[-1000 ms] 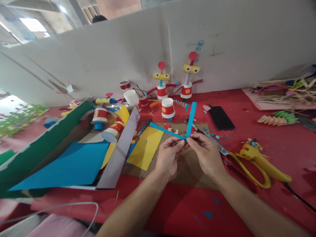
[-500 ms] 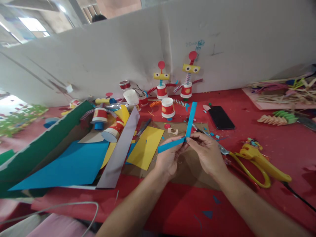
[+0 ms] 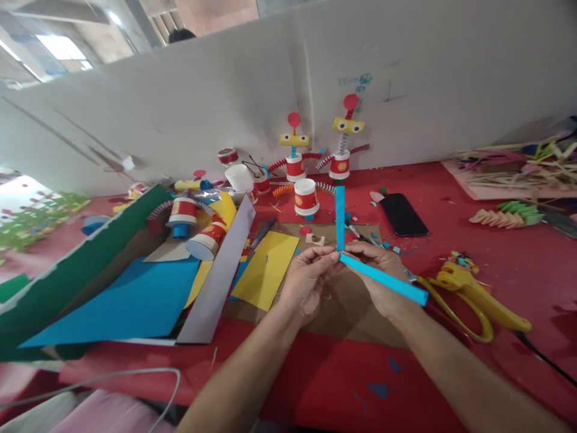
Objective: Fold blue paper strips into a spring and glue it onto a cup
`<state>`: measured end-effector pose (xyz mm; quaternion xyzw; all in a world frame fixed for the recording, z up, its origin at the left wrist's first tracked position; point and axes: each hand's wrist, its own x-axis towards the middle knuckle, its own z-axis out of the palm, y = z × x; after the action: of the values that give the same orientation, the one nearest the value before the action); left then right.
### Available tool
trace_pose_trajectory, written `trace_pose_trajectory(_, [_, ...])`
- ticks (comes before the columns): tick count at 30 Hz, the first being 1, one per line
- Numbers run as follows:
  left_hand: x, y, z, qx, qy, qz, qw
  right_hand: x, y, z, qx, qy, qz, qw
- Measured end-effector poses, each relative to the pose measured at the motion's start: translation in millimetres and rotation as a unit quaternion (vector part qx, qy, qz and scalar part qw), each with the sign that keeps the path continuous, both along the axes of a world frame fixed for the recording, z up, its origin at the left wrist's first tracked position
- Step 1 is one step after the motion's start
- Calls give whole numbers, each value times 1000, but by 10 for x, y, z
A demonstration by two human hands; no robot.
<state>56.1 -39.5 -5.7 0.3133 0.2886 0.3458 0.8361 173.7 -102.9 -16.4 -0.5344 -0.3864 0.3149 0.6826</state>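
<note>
Two arms of blue paper strip (image 3: 383, 278) meet at a folded corner held between my hands. One arm points away from me, and the other slants down to the right across my right hand. My left hand (image 3: 306, 279) is closed, its thumb and fingers pinching the corner. From the other side, my right hand (image 3: 381, 273) is closed on the same corner, partly covered by the strip. Beneath both hands lies a brown cardboard sheet (image 3: 356, 310). Beyond them stands a red-and-white paper cup figure (image 3: 306, 197) with an orange and a white spring-like paper arm.
Scissors (image 3: 469, 313) and a yellow glue gun (image 3: 487, 294) lie to the right, below a black phone (image 3: 403, 214). Yellow paper (image 3: 265, 270) and a green-walled box (image 3: 90, 246) are at left. Two cup figures (image 3: 295, 165) stand by the grey partition (image 3: 406, 78).
The lower strip arm has swung from the left, over my left hand, to the right over my right hand. The upright arm has shifted slightly left and now stands straighter.
</note>
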Motion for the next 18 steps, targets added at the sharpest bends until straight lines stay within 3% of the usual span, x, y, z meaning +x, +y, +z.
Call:
trace_pose_trajectory(5, [22, -5, -25, 10, -9, 27, 1000, -33, -35, 63, -12, -106, -1, 994])
trace_pose_trajectory(10, [47, -60, -42, 23, 2, 86, 996, -96, -26, 11, -5, -66, 45, 997])
trace_pose_trajectory(18, [77, -98, -82, 20, -51, 78, 995, -92, -9, -41, -29, -47, -27, 998])
